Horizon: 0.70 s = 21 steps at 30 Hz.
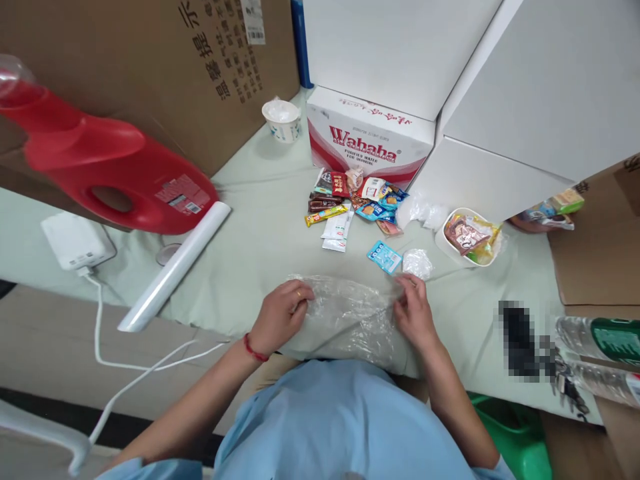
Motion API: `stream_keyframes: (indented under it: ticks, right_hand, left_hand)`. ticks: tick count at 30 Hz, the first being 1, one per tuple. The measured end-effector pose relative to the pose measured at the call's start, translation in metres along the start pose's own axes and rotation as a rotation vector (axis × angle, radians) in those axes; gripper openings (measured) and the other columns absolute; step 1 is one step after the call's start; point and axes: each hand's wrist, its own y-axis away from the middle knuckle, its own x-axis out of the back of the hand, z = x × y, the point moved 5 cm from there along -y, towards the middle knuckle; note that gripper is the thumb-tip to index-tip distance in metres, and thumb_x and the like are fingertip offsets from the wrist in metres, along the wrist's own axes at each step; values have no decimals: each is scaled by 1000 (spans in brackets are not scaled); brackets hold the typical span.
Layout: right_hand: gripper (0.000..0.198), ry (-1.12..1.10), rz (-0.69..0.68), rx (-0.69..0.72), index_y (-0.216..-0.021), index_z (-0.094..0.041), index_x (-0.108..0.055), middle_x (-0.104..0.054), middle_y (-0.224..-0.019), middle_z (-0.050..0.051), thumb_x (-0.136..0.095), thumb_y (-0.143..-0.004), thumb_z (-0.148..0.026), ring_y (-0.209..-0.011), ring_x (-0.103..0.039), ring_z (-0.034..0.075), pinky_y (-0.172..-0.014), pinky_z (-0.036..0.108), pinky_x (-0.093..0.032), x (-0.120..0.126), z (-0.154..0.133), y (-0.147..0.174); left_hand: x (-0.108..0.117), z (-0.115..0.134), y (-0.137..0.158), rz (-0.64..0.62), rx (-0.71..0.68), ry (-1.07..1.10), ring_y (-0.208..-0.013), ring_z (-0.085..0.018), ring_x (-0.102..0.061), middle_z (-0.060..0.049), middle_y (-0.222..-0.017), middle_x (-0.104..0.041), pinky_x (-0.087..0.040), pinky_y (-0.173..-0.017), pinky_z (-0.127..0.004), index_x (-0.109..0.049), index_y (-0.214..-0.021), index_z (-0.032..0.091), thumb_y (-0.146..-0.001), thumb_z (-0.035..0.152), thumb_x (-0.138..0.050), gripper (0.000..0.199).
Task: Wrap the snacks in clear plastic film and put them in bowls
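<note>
A thin sheet of clear plastic film [353, 313] lies wrinkled across the table's front edge, close to my body. My left hand [283, 313] pinches its upper left part between thumb and fingers. At the opposite side, my right hand [414, 310] has its fingers bent and closed at the film's right edge. Just beyond the right fingertips are a crumpled clear plastic bundle [417, 264] and a small blue packet [385, 257]. Farther off, two white sachets [336, 230] lie below a pile of wrapped snacks [373, 193].
A Wahaba-style red and white carton [370, 137] stands behind the snacks. To the right are a white tub of packets [470, 237] and plastic bottles [600, 337]. On the left are a white roll [175, 267], a red jug [115, 167] and a white power bank [77, 241]. A paper cup [283, 123] stands farther back.
</note>
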Motion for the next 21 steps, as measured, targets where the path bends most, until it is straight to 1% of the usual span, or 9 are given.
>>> stream_keyframes:
  ticks: [3,5,7,9,13,15,17,19,21]
  right_hand:
    - [61,172,-252,312,-140,-31,-63,-33,-167,8,-57,-85,-6,-129,-49,30,-106,51,-49,-2,-27,5]
    - [49,219,-351,391,-128,-31,-72,-41,-163,6,-60,-87,-7,-130,-46,32,-107,52,-46,-9,-34,5]
    - [26,186,-341,390,-109,-28,-77,-61,-145,8,-62,-93,-15,-120,-51,31,-102,51,-47,-16,-33,0]
    - [17,75,-272,325,-98,-25,-76,-73,-115,9,-59,-98,-24,-104,-57,27,-95,47,-48,-21,-26,-10]
    - [20,-247,-112,-47,-93,-21,-67,-66,-77,2,-57,-96,-37,-72,-55,18,-70,32,-46,-21,0,-35]
    - [24,-417,-103,-215,-88,-21,-64,-59,-69,-2,-61,-90,-45,-63,-49,16,-61,28,-40,-22,9,-41]
    - [29,-547,-144,-297,-84,-21,-62,-56,-68,-4,-67,-83,-50,-60,-45,14,-58,26,-36,-23,11,-42]
    - [32,-606,-171,-339,-83,-21,-63,-55,-68,-4,-71,-80,-52,-59,-43,13,-56,25,-33,-23,13,-38]
    - [34,-621,-174,-354,-83,-21,-64,-53,-67,-5,-73,-79,-53,-58,-41,12,-57,25,-31,-24,13,-32]
  left_hand:
    - [-17,0,14,-151,-83,-122,-88,-20,-68,-4,-93,-74,-54,-81,-35,-68,-88,21,-85,5,-47,27]
    - [-26,-4,24,-192,-107,-161,-87,-19,-67,-5,-95,-73,-55,-80,-34,-68,-89,21,-86,4,-46,28]
    - [-32,-8,33,-180,-106,-205,-93,-20,-67,-6,-101,-72,-56,-83,-34,-68,-91,21,-86,3,-46,29]
    - [-36,-13,40,-140,-86,-261,-102,-22,-66,-9,-112,-70,-57,-86,-35,-70,-96,20,-88,5,-46,29]
    - [-38,-21,50,-138,-64,-317,-105,-20,-66,-11,-129,-64,-59,-86,-34,-70,-114,20,-86,4,-46,40]
    - [-35,-20,53,-171,-110,-309,-106,-20,-65,-8,-125,-66,-58,-86,-33,-70,-110,22,-82,0,-46,43]
    - [-28,-16,54,-180,-155,-292,-104,-20,-64,-6,-117,-69,-56,-84,-33,-69,-95,22,-80,-2,-46,37]
    - [-19,-10,53,-115,-154,-263,-99,-20,-62,-6,-114,-70,-55,-82,-33,-65,-89,21,-80,-2,-45,32]
    - [-11,0,49,9,-147,-251,-102,-22,-62,-10,-119,-68,-53,-85,-37,-64,-100,20,-85,2,-47,29]
